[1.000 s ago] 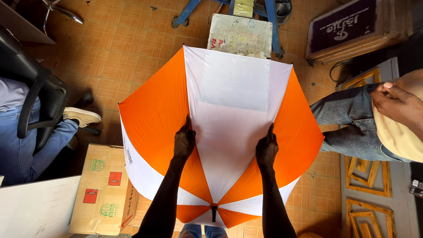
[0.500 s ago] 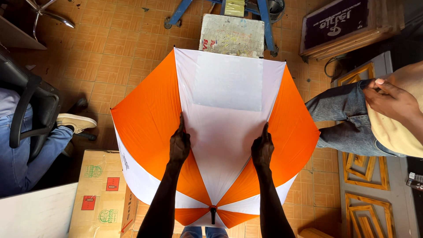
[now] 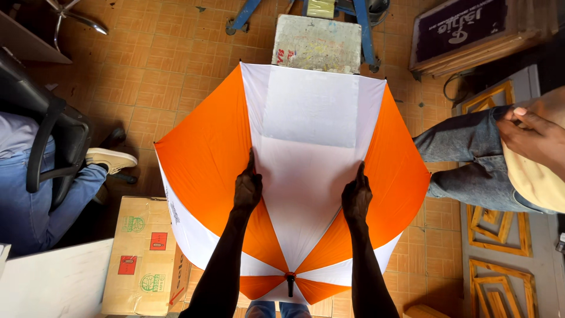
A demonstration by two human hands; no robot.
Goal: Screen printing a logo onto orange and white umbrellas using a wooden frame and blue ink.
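An open umbrella of orange and white fabric panels [image 3: 294, 171] fills the middle of the view, its canopy facing up toward the person who holds it, with the black tip [image 3: 289, 285] close to their body at the bottom. The white panel in the centre carries a paler rectangular patch near its far edge.

The person's left hand [image 3: 248, 189] lies flat on the seam where the white centre panel meets the orange panel on the left, fingers pressed together and pointing away from the body. The right hand [image 3: 356, 197] lies the same way on the opposite seam, fingers together and stretched out along it. Neither hand pinches the fabric; both rest on top of it, well apart, with the white panel between them.

Under the umbrella is a floor of small orange-brown tiles [image 3: 165, 65]. A brown cardboard box with green and red stickers [image 3: 144, 253] stands just beside the canopy's left edge, partly under it. Beyond the far edge sits a worn whitish slab [image 3: 316, 42] between blue metal legs [image 3: 368, 35].

On the left, someone in blue jeans [image 3: 23, 206] and a pale shoe [image 3: 109, 159] sits in a black chair [image 3: 53, 135]. On the right, another person in grey jeans [image 3: 477, 159] holds a tan piece of material with a hand [image 3: 532, 136]. Yellow wooden frames [image 3: 497, 218] lie on the floor near them.
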